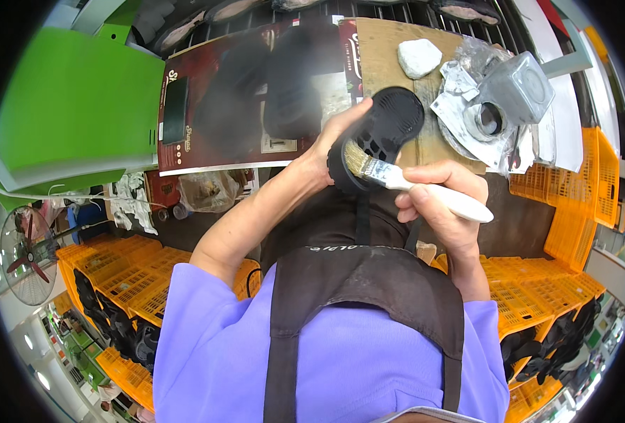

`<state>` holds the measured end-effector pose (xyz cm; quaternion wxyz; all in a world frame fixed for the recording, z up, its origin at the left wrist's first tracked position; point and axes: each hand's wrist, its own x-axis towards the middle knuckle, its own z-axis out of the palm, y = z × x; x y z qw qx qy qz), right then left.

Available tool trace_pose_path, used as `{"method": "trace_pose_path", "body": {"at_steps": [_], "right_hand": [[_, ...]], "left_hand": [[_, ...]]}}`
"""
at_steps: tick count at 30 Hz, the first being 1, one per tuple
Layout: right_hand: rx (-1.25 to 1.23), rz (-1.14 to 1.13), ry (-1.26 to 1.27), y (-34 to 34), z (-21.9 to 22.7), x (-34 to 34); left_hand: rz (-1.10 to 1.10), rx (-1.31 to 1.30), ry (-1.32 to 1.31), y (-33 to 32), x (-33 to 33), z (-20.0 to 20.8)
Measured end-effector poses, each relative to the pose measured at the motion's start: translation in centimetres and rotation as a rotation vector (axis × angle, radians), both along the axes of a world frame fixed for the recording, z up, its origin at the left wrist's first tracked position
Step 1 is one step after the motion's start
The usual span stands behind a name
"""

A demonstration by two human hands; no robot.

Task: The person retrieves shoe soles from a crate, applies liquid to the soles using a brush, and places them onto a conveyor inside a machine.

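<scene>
My left hand (321,156) grips the edge of a black shoe sole (400,113), its fingers wrapped round the near end. The sole is held tilted above the front of the work table, its hollow, ribbed inside facing me. In my right hand (448,201) is a paintbrush (460,200) with a thick white handle and pale bristles. The bristles reach into the near end of the sole and seem to touch its inner wall. My fingers close round the handle near the metal band.
Dark red printed cardboard (288,77) and brown cardboard (379,53) cover the table. To the right lie a white lump (419,58), a cloudy plastic container (520,88) and a tape roll (485,121). Orange crates (531,285) stand on both sides; a fan (28,257) is at left.
</scene>
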<state>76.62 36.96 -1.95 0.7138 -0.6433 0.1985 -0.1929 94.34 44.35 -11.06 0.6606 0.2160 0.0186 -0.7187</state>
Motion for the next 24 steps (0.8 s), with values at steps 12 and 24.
{"method": "trace_pose_path", "body": {"at_steps": [12, 24], "right_hand": [[0.075, 0.334, -0.161, -3.8, -1.1, 0.5], [0.043, 0.774, -0.054, -8.9, -1.7, 3.9]], "left_hand": [[-0.354, -0.06, 0.088, 0.6, -0.7, 1.1], [-0.481, -0.197, -0.186, 1.1, 0.0, 1.3]]}}
